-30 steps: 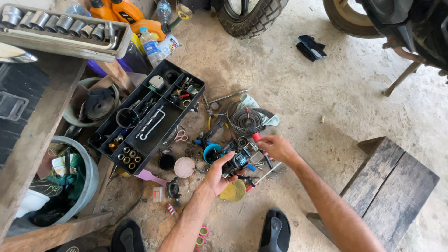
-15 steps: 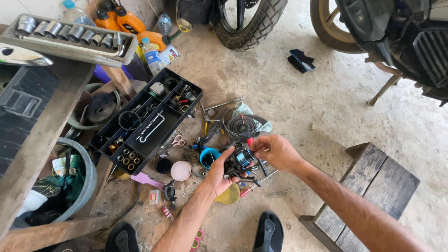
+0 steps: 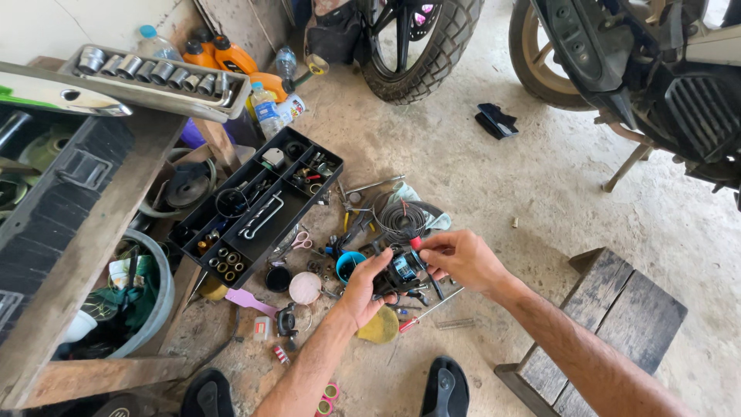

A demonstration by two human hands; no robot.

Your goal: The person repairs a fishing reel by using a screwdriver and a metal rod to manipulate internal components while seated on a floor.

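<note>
1. Small black electrical part with a blue face and a red-tipped wire [image 3: 405,266]: held between my two hands, above the concrete floor [image 3: 540,185].
2. My left hand [image 3: 363,289] cups the part from below and to its left, thumb and fingers closed against its body.
3. My right hand [image 3: 461,259] meets the part from the right; thumb and forefinger are pinched together on the red tip at its upper edge.
4. Coil of dark wire [image 3: 403,218]: on the floor just beyond my grip, lying partly on a pale cloth.
5. Small blue plastic cup [image 3: 349,265]: just to the left of my left thumb, on the floor.
6. Round yellow pad [image 3: 382,327]: below my left wrist, on the floor; a red-handled screwdriver [image 3: 427,310] lies beside it, under my right hand.
7. Long black plastic organiser tray with compartments [image 3: 255,205]: further left of my grip, tilted, holding sockets, a wrench and small fittings.
8. White round lid [image 3: 305,288]: between the tray and my left forearm.
9. Weathered wooden stool [image 3: 610,324]: to the right of my right forearm.
10. Knobbly motorcycle tyre [image 3: 421,46]: well beyond my hands, at the far edge of the view.
</note>
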